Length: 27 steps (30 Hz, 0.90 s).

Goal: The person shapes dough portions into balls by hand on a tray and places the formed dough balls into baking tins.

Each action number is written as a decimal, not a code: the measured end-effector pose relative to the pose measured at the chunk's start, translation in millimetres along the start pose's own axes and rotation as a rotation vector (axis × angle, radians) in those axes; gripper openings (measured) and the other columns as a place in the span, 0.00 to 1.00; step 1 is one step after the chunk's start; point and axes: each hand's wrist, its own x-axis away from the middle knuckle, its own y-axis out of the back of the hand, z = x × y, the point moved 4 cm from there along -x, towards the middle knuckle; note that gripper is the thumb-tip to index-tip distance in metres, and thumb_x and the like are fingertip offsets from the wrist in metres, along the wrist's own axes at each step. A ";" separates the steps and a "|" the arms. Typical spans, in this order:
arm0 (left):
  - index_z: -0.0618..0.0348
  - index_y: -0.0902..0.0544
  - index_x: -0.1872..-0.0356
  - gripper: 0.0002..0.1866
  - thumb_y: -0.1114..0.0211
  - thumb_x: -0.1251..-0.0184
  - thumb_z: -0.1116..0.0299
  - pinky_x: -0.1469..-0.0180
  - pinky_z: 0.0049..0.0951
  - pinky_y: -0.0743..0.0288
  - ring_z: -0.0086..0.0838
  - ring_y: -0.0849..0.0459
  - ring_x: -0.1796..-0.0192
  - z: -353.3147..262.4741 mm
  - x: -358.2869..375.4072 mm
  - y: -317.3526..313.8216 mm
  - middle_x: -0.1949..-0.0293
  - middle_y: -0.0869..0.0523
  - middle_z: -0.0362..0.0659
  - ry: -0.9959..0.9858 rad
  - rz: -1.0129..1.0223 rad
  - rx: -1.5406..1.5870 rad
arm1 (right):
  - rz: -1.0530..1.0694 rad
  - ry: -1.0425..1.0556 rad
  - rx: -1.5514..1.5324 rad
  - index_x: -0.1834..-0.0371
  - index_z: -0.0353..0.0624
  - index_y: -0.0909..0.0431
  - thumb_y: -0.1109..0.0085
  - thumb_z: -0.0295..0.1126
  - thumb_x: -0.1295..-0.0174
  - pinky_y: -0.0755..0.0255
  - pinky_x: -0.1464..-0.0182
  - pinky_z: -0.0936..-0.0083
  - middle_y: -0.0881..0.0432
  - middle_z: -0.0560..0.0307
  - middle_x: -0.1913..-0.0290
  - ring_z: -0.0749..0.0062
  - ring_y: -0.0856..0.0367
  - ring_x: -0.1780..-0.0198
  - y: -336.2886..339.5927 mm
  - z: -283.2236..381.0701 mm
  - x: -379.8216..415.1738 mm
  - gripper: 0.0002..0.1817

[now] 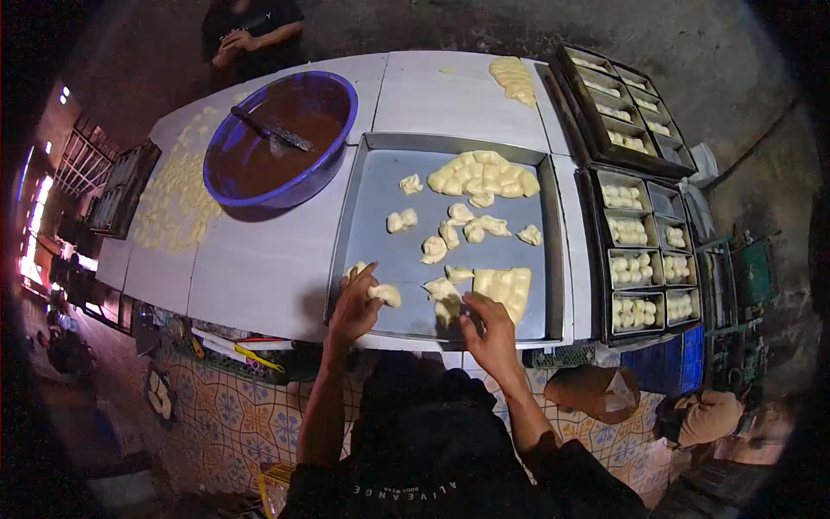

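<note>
A large metal tray point(380, 216) lies on the white table with several pale dough pieces scattered on it. My left hand point(353, 304) rests at the tray's near left corner, fingers touching a small dough piece point(386, 295). My right hand point(489, 330) is at the tray's near edge, fingers pressing on a dough piece point(446, 308) beside a block of joined dough point(507, 286). A bigger cluster of dough point(482, 174) sits at the tray's far side.
A blue bowl point(337, 138) of brown filling with a utensil point(270, 131) stands far left. Black racks of small pans with dough point(641, 255) line the right side. More dough point(177, 195) covers the table's left. Another person point(251, 39) stands at the far end.
</note>
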 end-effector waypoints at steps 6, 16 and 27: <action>0.66 0.27 0.58 0.08 0.42 0.29 0.71 0.63 0.24 0.26 0.20 0.22 0.67 -18.7 -5.0 26.9 0.67 0.18 0.45 0.280 -0.156 1.030 | 0.347 0.058 -0.161 0.35 0.41 0.31 0.34 0.30 0.43 0.29 0.41 0.65 0.33 0.44 0.32 0.52 0.29 0.35 -8.1 51.5 -1.1 0.31; 0.66 0.21 0.63 0.23 0.46 0.25 0.51 0.63 0.25 0.31 0.18 0.29 0.67 -90.7 2.4 85.7 0.74 0.25 0.36 0.211 0.157 0.717 | 0.013 0.069 -0.306 0.60 0.34 0.17 0.38 0.27 0.40 0.25 0.57 0.73 0.15 0.49 0.61 0.65 0.16 0.62 -41.0 114.5 -43.1 0.08; 0.52 0.28 0.64 0.12 0.42 0.27 0.56 0.72 0.30 0.38 0.22 0.40 0.82 -53.1 4.8 100.0 0.85 0.39 0.34 0.059 0.045 1.763 | -0.030 -0.056 0.436 0.32 0.30 0.38 0.57 0.41 0.27 0.51 0.27 0.56 0.38 0.31 0.33 0.36 0.45 0.29 -117.2 68.4 -37.9 0.28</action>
